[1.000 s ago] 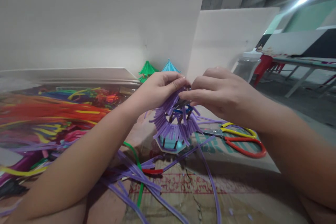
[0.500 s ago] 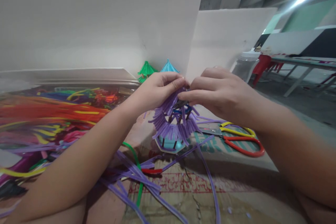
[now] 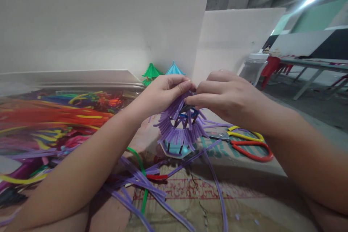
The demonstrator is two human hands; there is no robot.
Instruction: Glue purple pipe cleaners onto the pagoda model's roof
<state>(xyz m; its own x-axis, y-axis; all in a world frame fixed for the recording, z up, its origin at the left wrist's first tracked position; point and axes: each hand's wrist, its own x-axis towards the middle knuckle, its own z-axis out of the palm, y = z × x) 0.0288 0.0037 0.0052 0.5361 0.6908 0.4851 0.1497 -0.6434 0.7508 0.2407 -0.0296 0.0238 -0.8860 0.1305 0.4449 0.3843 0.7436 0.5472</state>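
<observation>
A small purple pipe-cleaner pavilion [image 3: 181, 134] stands in front of me, with fringed roof tiers, dark posts and a pale blue octagonal base. At its top, my left hand [image 3: 171, 88] is closed, thumb and fingers pinching the upper roof. My right hand [image 3: 223, 90] meets it from the right, fingers curled and pressed against the same roof edge. A dark grey piece shows under the right fingertips; I cannot tell what it is. The fingertips partly hide the roof top. Cut purple pipe cleaners [image 3: 152, 185] lie loose before the pavilion.
Scissors [image 3: 241, 141] with red and yellow handles lie to the right. On the left is a pile of colourful pipe cleaners [image 3: 54, 114]. Behind stand a green roofed model [image 3: 151, 71], a light blue one [image 3: 174, 69] and white boards [image 3: 103, 21]. A clear jar [image 3: 254, 67] is at right.
Both hands keep their hold at the pavilion's top with hardly any movement. The whole view has shifted very slightly.
</observation>
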